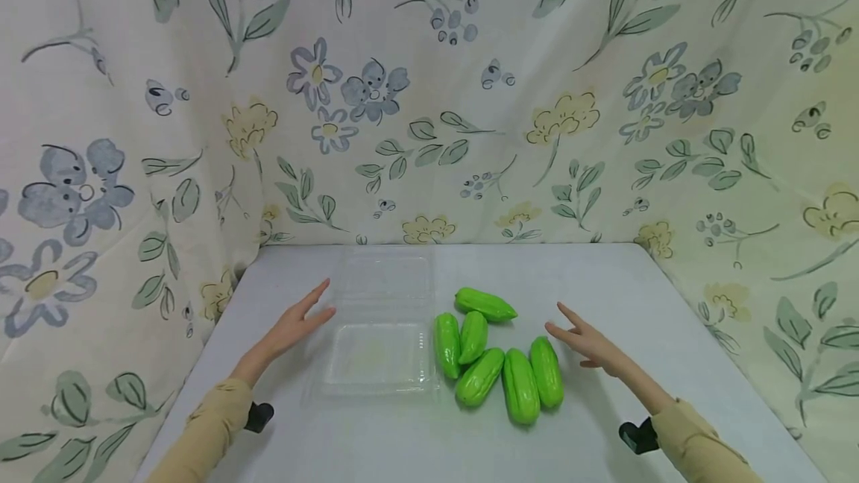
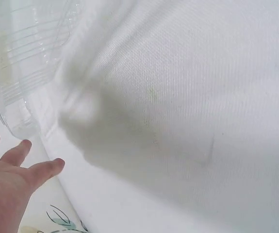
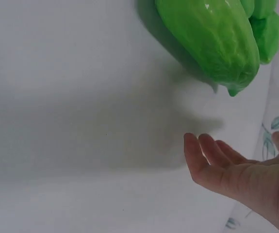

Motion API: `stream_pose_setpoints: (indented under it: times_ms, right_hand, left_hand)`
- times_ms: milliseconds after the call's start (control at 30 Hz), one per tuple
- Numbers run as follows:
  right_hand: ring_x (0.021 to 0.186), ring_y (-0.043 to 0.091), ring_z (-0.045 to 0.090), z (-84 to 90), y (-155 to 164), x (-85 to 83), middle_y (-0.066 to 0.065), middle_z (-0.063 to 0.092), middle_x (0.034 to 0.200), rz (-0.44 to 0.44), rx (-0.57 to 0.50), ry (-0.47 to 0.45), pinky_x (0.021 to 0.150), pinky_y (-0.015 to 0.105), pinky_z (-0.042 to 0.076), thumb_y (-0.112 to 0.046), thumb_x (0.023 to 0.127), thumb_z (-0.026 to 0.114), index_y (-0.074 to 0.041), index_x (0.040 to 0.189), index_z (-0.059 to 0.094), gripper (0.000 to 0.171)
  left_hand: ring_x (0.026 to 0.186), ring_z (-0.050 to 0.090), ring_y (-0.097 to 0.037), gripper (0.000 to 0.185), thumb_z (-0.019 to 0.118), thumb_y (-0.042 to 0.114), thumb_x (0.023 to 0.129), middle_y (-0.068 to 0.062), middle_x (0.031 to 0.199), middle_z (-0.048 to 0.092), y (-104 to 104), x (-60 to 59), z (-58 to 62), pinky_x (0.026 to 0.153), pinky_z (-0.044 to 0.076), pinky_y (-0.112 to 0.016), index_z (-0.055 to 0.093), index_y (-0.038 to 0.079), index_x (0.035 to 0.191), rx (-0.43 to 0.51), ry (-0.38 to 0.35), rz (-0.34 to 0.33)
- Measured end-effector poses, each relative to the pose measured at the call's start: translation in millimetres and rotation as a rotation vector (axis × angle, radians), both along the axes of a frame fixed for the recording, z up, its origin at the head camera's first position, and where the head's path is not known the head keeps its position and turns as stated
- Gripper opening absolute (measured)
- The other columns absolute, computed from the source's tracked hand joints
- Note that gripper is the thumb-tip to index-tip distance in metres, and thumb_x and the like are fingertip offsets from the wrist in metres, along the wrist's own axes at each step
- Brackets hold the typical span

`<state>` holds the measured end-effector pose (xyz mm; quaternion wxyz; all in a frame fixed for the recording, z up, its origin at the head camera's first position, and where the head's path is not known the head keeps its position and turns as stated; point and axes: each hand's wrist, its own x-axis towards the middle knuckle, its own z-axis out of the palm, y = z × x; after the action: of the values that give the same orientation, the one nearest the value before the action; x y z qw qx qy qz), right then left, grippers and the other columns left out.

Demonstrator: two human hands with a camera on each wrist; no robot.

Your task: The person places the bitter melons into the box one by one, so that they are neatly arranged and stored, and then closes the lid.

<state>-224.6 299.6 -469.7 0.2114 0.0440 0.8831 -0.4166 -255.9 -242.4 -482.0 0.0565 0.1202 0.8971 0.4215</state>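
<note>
Several shiny green, cucumber-like vegetables (image 1: 520,386) lie loosely grouped on the table right of centre. To their left sits a clear plastic box (image 1: 379,387), its lid folded back toward the far side. My left hand (image 1: 295,328) hovers just left of the box with fingers spread, holding nothing. In the left wrist view, part of the clear plastic (image 2: 32,63) shows beyond that hand. Near the rightmost green vegetable (image 1: 546,373), my right hand (image 1: 596,347) is held above the table, fingers loosely extended and grasping nothing. A gap separates it from the vegetable (image 3: 212,39) in the right wrist view.
A white tabletop (image 1: 590,282) lies under everything. Behind it and along both sides hangs a floral-patterned curtain (image 1: 429,185). A black device is strapped at each wrist, one at the left (image 1: 259,417) and one at the right (image 1: 639,436).
</note>
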Motion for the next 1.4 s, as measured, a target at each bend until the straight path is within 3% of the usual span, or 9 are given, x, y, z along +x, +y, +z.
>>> stream_pose_setpoints:
  times_ms: [167,333,633,833,933,1067,1167,1400]
  right_hand:
    - [0.125,0.051,0.038,-5.7,-2.1,4.1,0.036,0.031,0.141,-0.005,-0.048,-0.024,0.083,0.058,0.05,-0.05,0.093,0.052,-0.012,0.153,0.009,0.083]
    - [0.11,0.039,0.051,-7.4,-3.5,7.3,0.034,0.041,0.132,-0.007,-0.051,-0.018,0.081,0.055,0.052,-0.046,0.094,0.055,-0.008,0.152,0.015,0.079]
    - [0.099,0.028,0.056,-5.6,-7.4,11.5,0.031,0.048,0.127,0.017,-0.101,-0.005,0.082,0.049,0.053,-0.037,0.095,0.056,-0.003,0.148,0.026,0.069]
    - [0.108,0.034,0.058,-6.8,-9.7,13.7,0.035,0.045,0.132,0.062,-0.137,0.019,0.083,0.05,0.053,-0.033,0.094,0.058,-0.002,0.146,0.031,0.066]
    - [0.116,0.042,0.053,-6.4,-11.5,14.7,0.037,0.041,0.134,0.086,-0.141,0.023,0.084,0.05,0.053,-0.032,0.094,0.06,-0.002,0.145,0.034,0.065]
    - [0.126,0.05,0.04,-8.3,-13.2,15.1,0.038,0.036,0.138,0.097,-0.129,0.025,0.085,0.05,0.052,-0.031,0.092,0.062,-0.004,0.142,0.041,0.06]
    - [0.127,0.05,0.038,-12.7,-12.3,14.6,0.037,0.036,0.139,0.103,-0.125,0.037,0.085,0.048,0.053,-0.03,0.09,0.064,-0.006,0.14,0.046,0.058]
    - [0.12,0.043,0.048,-18.0,-9.0,12.9,0.037,0.037,0.138,0.121,-0.131,0.058,0.082,0.045,0.054,-0.031,0.089,0.066,-0.006,0.14,0.046,0.06]
  left_hand:
    - [0.136,0.029,-0.048,0.064,0.051,0.034,0.098,-0.02,0.155,0.023,3.2,0.8,-1.1,0.103,0.027,-0.068,0.025,0.008,0.15,0.063,0.034,-0.011]
    - [0.133,0.035,-0.048,0.058,0.054,0.028,0.097,-0.023,0.151,0.031,4.6,-0.3,-7.6,0.103,0.032,-0.063,0.034,0.004,0.147,0.135,0.046,-0.013]
    - [0.131,0.041,-0.043,0.053,0.056,0.027,0.096,-0.019,0.148,0.039,8.0,-0.8,-19.7,0.103,0.038,-0.055,0.043,0.003,0.142,0.229,0.047,0.035]
    - [0.128,0.047,-0.038,0.052,0.057,0.031,0.096,-0.016,0.146,0.043,10.4,-1.6,-29.0,0.1,0.044,-0.044,0.046,0.005,0.14,0.267,0.053,0.074]
    - [0.125,0.053,-0.027,0.05,0.058,0.028,0.095,-0.015,0.145,0.045,11.9,-1.1,-32.5,0.096,0.046,-0.026,0.047,0.006,0.139,0.317,0.068,0.072]
    - [0.123,0.055,-0.026,0.049,0.059,0.024,0.095,-0.015,0.145,0.045,14.8,-0.9,-35.7,0.088,0.041,-0.008,0.048,0.006,0.139,0.373,0.081,0.069]
    - [0.124,0.052,-0.034,0.049,0.06,0.024,0.094,-0.015,0.145,0.045,16.5,-0.9,-37.9,0.088,0.041,-0.007,0.049,0.005,0.138,0.379,0.088,0.079]
    - [0.127,0.048,-0.033,0.051,0.062,0.024,0.092,-0.015,0.144,0.046,17.3,-1.4,-44.2,0.088,0.043,-0.008,0.05,0.004,0.137,0.438,0.089,0.104]
